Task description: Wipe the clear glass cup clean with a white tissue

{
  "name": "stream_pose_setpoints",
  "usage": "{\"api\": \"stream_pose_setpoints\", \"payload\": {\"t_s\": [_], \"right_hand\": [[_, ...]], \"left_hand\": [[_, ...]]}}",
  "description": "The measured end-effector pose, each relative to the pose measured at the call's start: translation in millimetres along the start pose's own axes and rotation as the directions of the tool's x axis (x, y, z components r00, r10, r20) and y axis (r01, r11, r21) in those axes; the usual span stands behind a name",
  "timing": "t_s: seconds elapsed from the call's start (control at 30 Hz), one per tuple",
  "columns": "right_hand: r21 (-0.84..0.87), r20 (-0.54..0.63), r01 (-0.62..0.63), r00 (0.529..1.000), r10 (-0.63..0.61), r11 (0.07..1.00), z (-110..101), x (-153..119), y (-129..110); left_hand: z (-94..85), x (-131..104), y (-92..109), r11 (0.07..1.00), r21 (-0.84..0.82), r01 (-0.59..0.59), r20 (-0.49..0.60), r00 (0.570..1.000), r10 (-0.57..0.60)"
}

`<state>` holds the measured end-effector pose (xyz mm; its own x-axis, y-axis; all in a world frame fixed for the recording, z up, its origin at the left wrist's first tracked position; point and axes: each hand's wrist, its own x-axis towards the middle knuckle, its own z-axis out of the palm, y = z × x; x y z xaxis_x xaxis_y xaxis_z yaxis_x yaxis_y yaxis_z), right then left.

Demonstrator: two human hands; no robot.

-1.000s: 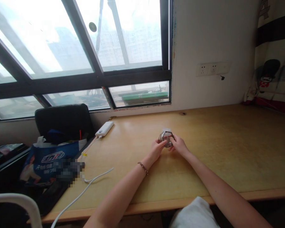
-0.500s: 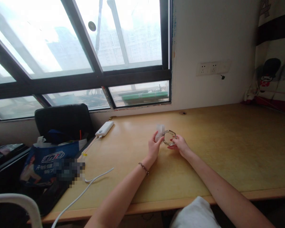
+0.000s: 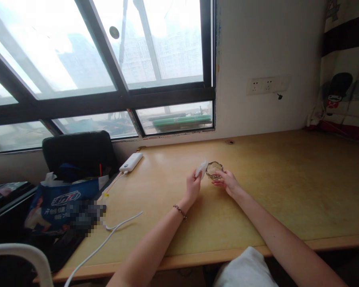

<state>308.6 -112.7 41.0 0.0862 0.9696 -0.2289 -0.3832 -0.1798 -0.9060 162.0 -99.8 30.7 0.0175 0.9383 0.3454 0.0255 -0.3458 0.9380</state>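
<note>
My left hand (image 3: 193,184) is closed around a crumpled white tissue (image 3: 201,168), which sticks up past the fingertips. Just right of it, my right hand (image 3: 229,184) grips a small round see-through dish (image 3: 210,164) that looks like glass, with a dark, faceted rim. The thumb lies over the near right part of the rim, while other fingers are below it. Tissue and dish are close together; whether they touch I cannot tell. Both hands are above the middle of the wooden table (image 3: 173,223).
A white power bank (image 3: 131,162) lies at the table's left edge with a cable plugged in. Another white cable (image 3: 119,226) runs over the front left corner. Left of the table are a blue bag (image 3: 55,203) and a black chair (image 3: 79,153). Wall sockets (image 3: 268,84) are behind.
The tissue has drawn back from the dish's left side and is bunched tighter in my left hand. My right hand has tilted the dish, so its opening looks flatter.
</note>
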Motion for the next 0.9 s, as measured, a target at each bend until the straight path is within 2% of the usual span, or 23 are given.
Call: {"api": "stream_pose_setpoints", "payload": {"t_s": [0.07, 0.13, 0.27, 0.37, 0.47, 0.6, 0.73, 0.9], "right_hand": [[-0.022, -0.015, 0.011, 1.000, -0.011, 1.000, -0.6, 0.5, 0.6], [-0.063, -0.038, 0.024, 0.999, -0.026, 0.998, -0.8, 0.8, 1.7], [-0.254, -0.073, 0.089, 0.991, -0.111, 0.963, -0.5, 1.2, 5.3], [-0.401, -0.080, 0.159, 0.975, -0.207, 0.902, -1.0, 1.8, 7.7], [-0.428, -0.084, 0.194, 0.964, -0.252, 0.883, -2.1, 2.5, 8.4], [-0.388, -0.094, 0.183, 0.967, -0.237, 0.903, -2.4, 2.9, 6.8], [-0.358, -0.091, 0.189, 0.968, -0.235, 0.914, -1.2, 2.4, 6.5], [-0.353, -0.093, 0.231, 0.956, -0.279, 0.907, -1.5, 1.2, 8.5]], "left_hand": [[0.1, -3.7, 6.8, 0.995, 0.067, -0.068, 0.073, 0.995, 0.063], [-0.2, -6.4, 11.8, 0.985, 0.091, -0.150, 0.189, 0.973, 0.130], [-0.4, -8.2, 13.0, 0.949, 0.102, -0.299, 0.414, 0.880, 0.233], [0.0, -8.6, 12.8, 0.893, 0.192, -0.408, 0.508, 0.820, 0.265], [-1.5, -9.3, 19.6, 0.768, 0.351, -0.535, 0.584, 0.766, 0.267], [-6.0, -8.3, 34.0, 0.484, 0.552, -0.679, 0.670, 0.707, 0.229], [-4.3, -8.3, 35.7, 0.303, 0.632, -0.713, 0.659, 0.700, 0.274], [7.1, -14.3, 25.5, 0.230, 0.757, -0.612, 0.540, 0.784, 0.308]]}}
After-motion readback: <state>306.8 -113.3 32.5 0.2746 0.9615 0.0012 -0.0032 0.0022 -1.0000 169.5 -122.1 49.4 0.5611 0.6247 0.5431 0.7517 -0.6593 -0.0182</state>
